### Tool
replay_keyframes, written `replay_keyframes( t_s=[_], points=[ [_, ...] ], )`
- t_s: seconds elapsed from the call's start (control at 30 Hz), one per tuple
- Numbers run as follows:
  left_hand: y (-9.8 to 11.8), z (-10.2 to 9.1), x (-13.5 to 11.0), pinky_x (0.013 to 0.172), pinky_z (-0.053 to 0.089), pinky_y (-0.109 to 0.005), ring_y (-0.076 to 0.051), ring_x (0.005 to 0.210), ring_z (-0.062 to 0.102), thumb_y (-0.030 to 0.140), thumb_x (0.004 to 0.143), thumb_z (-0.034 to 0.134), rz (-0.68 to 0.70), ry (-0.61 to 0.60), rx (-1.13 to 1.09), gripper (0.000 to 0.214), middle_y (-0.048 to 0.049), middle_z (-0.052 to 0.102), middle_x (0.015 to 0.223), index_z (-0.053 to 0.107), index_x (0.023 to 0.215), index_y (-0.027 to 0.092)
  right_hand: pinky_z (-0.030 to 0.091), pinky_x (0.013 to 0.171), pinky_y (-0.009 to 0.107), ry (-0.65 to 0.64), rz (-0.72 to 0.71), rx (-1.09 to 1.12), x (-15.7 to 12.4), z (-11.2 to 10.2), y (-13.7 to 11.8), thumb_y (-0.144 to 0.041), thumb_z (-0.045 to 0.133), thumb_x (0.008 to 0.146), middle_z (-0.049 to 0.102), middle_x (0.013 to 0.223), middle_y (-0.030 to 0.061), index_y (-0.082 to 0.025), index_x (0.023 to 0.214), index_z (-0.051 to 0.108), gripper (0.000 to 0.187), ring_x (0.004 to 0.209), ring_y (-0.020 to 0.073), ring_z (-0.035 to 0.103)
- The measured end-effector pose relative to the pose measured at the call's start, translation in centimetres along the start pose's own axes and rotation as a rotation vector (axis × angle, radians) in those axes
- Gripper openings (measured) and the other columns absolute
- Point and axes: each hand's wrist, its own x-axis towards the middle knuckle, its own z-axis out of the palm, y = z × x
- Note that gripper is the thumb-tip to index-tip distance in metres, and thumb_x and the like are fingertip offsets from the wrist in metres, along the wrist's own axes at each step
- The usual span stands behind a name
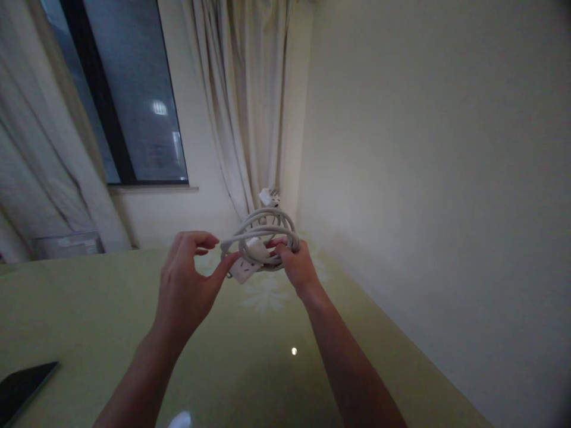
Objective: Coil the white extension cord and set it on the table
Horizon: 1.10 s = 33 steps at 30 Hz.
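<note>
A pale grey extension cord (261,230) is wound into a loose coil and held up above the table. My right hand (298,261) grips the right side of the coil between thumb and fingers. On the left, my left hand (190,279) has thumb and fingers spread apart. Its thumb tip is at the white socket block (243,270), which hangs at the lower left of the loops; whether it presses on it I cannot tell. Above the coil the white plug (269,197) sticks up, prongs pointing right.
A glossy green table (214,368) with a pale flower pattern lies below. At the lower left is a dark flat object (24,383). A bare wall (437,178) borders the table on the right. Curtains (250,89) and a window (134,95) stand behind.
</note>
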Motion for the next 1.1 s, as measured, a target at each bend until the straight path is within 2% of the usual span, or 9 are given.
replay_keyframes(
  t_s=[0.1,0.2,0.43,0.63,0.73,0.83,0.9,1.03,1.1],
  points=[
    [0.5,0.3,0.0,0.074,0.058,-0.033,-0.023,0.093,0.072,0.053,0.098,0.065,-0.051,-0.182,-0.204,0.039,-0.0068,0.075,0.109,0.067,0.122,0.023,0.053,0.059,0.029,-0.014,-0.021,-0.212,-0.2,-0.4,0.0,-0.030,0.060,0.080,0.075,0.068,0.0039,-0.019,0.082,0.081,0.024,0.063,0.0214,0.072],
    [0.3,0.6,0.0,0.064,0.056,-0.027,-0.020,0.080,0.071,0.051,0.104,0.054,-0.162,-0.173,-0.261,0.035,-0.0050,0.074,0.094,0.071,0.113,0.022,0.047,0.061,0.027,-0.015,-0.104,-0.503,-0.9,-0.6,-0.8,-0.027,0.061,0.083,0.076,0.070,0.0044,-0.020,0.078,0.080,0.021,0.067,0.0199,0.070],
    [-0.3,0.6,0.0,0.065,0.056,-0.027,-0.016,0.069,0.069,0.052,0.089,0.076,-0.034,-0.152,-0.139,0.031,-0.0034,0.071,0.100,0.079,0.101,0.023,0.032,0.063,0.031,-0.024,-0.132,-1.014,-2.3,0.2,-2.4,-0.029,0.061,0.086,0.079,0.085,0.0085,-0.022,0.090,0.080,0.021,0.077,0.0222,0.068],
    [-1.5,1.1,0.2,0.069,0.052,-0.034,-0.018,0.058,0.062,0.045,0.095,0.065,-0.059,-0.290,-0.008,0.033,-0.0046,0.074,0.089,0.079,0.113,0.021,0.034,0.066,0.031,-0.001,-0.132,-1.091,-2.4,0.4,-2.7,-0.026,0.061,0.085,0.079,0.089,0.0084,-0.023,0.094,0.079,0.020,0.082,0.0227,0.068],
    [-1.9,1.6,0.1,0.076,0.053,-0.036,-0.022,0.071,0.067,0.041,0.096,0.060,-0.040,-0.363,-0.021,0.028,-0.0069,0.074,0.092,0.079,0.104,0.022,0.038,0.071,0.030,0.012,-0.154,-1.029,-2.2,0.1,-2.6,-0.022,0.061,0.084,0.080,0.094,0.0072,-0.025,0.105,0.079,0.027,0.087,0.0227,0.069],
    [-1.8,1.9,0.1,0.085,0.053,-0.037,-0.026,0.090,0.069,0.036,0.099,0.057,-0.002,-0.257,-0.007,0.023,-0.0089,0.072,0.100,0.076,0.098,0.022,0.041,0.073,0.029,-0.014,-0.168,-0.977,-1.7,-0.2,-1.9,-0.018,0.061,0.084,0.079,0.097,0.0065,-0.025,0.112,0.076,0.032,0.090,0.0230,0.070],
    [-1.6,1.8,0.2,0.078,0.054,-0.035,-0.024,0.086,0.067,0.033,0.098,0.059,-0.030,-0.100,-0.029,0.017,-0.0079,0.068,0.097,0.071,0.097,0.022,0.042,0.072,0.028,-0.056,-0.144,-0.923,-1.1,-0.4,-1.1,-0.015,0.058,0.085,0.078,0.091,0.0053,-0.024,0.108,0.074,0.029,0.085,0.0219,0.069],
    [-1.5,1.2,0.8,0.047,0.043,-0.024,-0.014,0.051,0.051,0.030,0.100,0.060,-0.347,0.126,-0.403,0.007,0.0048,0.052,0.067,0.059,0.099,0.023,0.042,0.065,0.026,-0.144,-0.086,-0.747,-0.3,-0.5,0.1,-0.010,0.056,0.083,0.070,0.071,-0.0001,-0.022,0.088,0.068,0.018,0.067,0.0178,0.064],
    [-1.4,0.8,1.4,0.040,0.036,-0.020,-0.008,0.044,0.040,0.024,0.101,0.059,-0.498,0.204,-0.708,0.008,0.0060,0.052,0.070,0.056,0.094,0.023,0.042,0.062,0.025,-0.124,-0.101,-0.681,-0.3,-0.4,0.3,-0.011,0.055,0.082,0.067,0.066,-0.0018,-0.023,0.086,0.066,0.017,0.062,0.0168,0.062]
  ],
)
